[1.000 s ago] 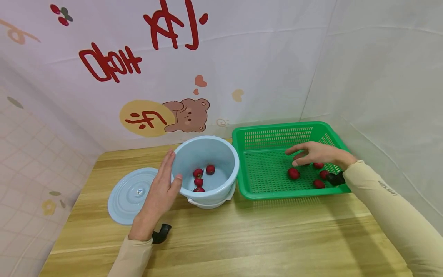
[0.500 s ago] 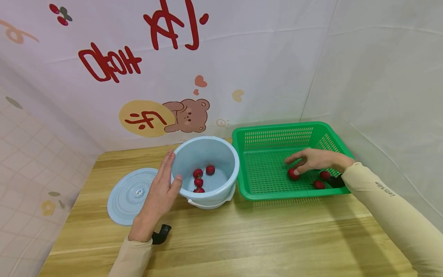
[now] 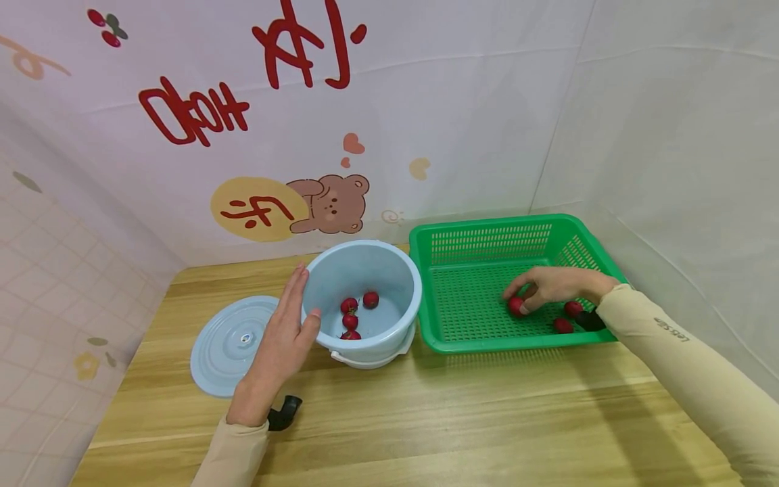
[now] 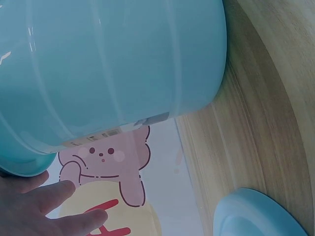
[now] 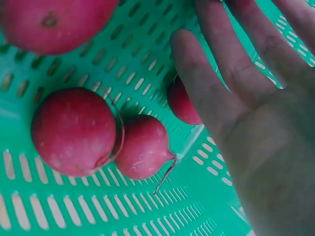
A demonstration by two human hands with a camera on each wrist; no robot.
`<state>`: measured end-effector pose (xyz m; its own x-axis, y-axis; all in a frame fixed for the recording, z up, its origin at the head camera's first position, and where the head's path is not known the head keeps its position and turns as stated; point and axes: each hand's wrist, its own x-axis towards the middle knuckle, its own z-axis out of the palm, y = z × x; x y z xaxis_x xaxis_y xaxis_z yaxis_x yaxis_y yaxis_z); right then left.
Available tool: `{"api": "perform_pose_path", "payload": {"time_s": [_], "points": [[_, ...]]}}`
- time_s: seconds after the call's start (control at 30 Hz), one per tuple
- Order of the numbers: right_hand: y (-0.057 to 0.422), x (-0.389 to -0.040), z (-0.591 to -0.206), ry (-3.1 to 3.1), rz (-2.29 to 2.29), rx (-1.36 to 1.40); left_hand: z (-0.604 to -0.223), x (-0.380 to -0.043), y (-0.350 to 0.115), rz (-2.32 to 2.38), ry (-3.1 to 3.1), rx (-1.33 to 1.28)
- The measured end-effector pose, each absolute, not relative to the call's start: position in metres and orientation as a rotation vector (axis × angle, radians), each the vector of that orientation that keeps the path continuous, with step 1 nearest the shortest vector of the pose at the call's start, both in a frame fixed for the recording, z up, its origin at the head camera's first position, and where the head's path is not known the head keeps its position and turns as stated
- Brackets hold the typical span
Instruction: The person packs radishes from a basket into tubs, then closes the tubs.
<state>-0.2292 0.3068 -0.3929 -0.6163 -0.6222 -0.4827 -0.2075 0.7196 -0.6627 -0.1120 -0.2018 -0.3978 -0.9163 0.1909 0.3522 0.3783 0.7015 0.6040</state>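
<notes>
In the head view, my left hand (image 3: 281, 335) rests with straight fingers along the left side of the light blue bucket (image 3: 398, 341). Its fingertips (image 4: 61, 189) lie right at the rim in the left wrist view. Several red radishes (image 3: 370, 299) lie on the bucket's floor. My right hand (image 3: 550, 287) is low inside the green basket (image 3: 438, 341), thumb and index finger around a radish (image 3: 515, 306). The right wrist view shows the other fingers and loose radishes (image 5: 74, 132), one with a thin root; the pinched radish is out of that frame.
The blue lid (image 3: 228, 345) lies flat on the wooden table (image 3: 450, 419) left of the bucket, partly behind my left hand. A white handle (image 3: 371, 363) hangs at the bucket's front. The basket stands close on the bucket's right, with a printed cloth wall (image 3: 475, 122) behind.
My right hand has lowered into the basket, and its thumb and fingers have closed around a radish. The left hand and bucket have stayed in place.
</notes>
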Motion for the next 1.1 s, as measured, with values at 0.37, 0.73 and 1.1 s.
{"api": "perform_pose_path", "payload": {"time_s": [0.37,0.73,1.1], "points": [[0.301,-0.230,-0.393,2.191,-0.700,-0.627,-0.397,-0.111,-0.202,-1.019,-2.643,-0.464],[0.306,-0.227,-0.372,2.254,-0.766,-0.624,-0.397,-0.111,-0.202,-1.019,-2.637,-0.457],[0.307,-0.218,-0.343,2.395,-0.766,-0.668,-0.396,-0.112,-0.202,-1.007,-2.643,-0.460]]}}
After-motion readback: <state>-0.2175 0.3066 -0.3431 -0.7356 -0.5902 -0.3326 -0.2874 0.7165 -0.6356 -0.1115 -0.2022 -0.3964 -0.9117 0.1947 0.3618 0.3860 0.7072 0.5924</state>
